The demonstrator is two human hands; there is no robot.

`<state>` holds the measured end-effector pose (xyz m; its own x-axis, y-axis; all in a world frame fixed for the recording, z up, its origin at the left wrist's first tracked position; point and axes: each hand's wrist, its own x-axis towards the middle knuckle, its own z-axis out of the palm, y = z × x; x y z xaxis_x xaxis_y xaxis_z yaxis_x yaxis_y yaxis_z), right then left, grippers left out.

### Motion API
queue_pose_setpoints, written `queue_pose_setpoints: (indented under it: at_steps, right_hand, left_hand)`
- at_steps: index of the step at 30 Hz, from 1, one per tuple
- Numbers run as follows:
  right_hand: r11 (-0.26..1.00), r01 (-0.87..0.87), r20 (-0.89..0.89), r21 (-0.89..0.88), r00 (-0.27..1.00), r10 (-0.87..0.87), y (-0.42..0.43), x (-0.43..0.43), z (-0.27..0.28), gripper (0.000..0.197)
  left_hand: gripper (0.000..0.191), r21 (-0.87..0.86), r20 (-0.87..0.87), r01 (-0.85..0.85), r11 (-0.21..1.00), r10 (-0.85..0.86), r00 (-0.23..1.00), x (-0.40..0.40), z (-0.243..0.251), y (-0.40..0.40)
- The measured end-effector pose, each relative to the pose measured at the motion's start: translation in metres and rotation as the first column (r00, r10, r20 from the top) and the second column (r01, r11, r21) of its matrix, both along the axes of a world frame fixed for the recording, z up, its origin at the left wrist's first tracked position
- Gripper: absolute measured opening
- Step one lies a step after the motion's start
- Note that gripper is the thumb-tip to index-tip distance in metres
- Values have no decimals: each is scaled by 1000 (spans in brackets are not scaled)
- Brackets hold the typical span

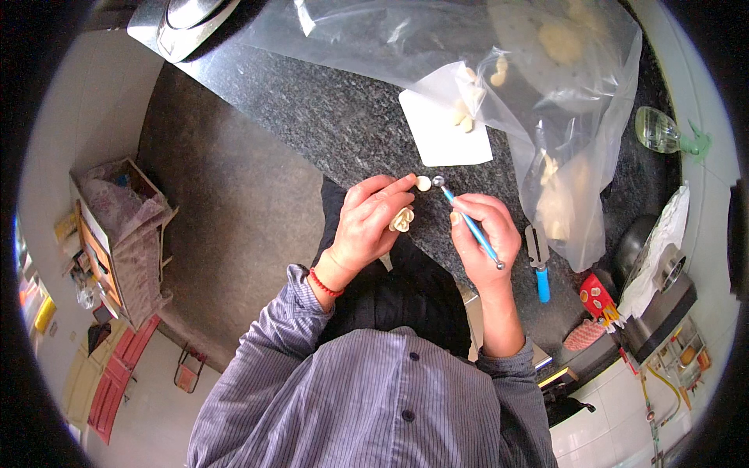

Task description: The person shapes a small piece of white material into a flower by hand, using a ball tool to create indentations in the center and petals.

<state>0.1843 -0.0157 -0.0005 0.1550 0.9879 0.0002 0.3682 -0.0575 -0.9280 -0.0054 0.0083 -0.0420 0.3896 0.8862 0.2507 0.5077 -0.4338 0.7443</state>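
My left hand (374,219) holds a small cream flower (402,220), seemingly of dough or clay, with layered petals. Its extended fingertips touch a pale flat disc (423,183) on the dark speckled countertop (351,128). Between the fingers and thumb of my right hand (488,237) is a blue ball stylus (475,228) with a metal ball at each end. The larger ball lies just right of the disc, touching it or very close. Beyond both hands rests a white square sheet (442,137), where several cream petal-like pieces (463,117) lie partly under clear plastic.
Clear plastic sheeting (363,47) covers cream lumps (556,205) at the right. A blue-handled peeler-like tool (539,263) lies by my right forearm. Farther right are a green spray bottle (661,130), a red packet (597,295) and a dark wok (635,245). The counter edge runs diagonally at left.
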Motion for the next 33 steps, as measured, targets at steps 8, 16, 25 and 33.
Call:
queue_pose_setpoints:
  at_steps: [8, 16, 25, 33]
  right_hand:
    - [987, -157, 107, 31, 982, 153, -1, 2, -3, 21]
    - [957, -270, 283, 109, 931, 230, -4, 3, -4, 28]
    - [923, -333, 401, 195, 886, 235, -15, -2, -12, 36]
    - [890, -426, 590, 160, 764, 260, -7, -15, 6, 23]
  left_hand:
    - [31, -1, 30, -7, 1000, 7, 1000, 1, 0, 0]
    - [31, -13, 48, -8, 1000, 8, 999, 0, 3, 1]
    - [32, -66, 81, -23, 998, 28, 996, -1, 3, 0]
    - [29, -128, 188, -39, 991, 62, 980, -7, 2, 0]
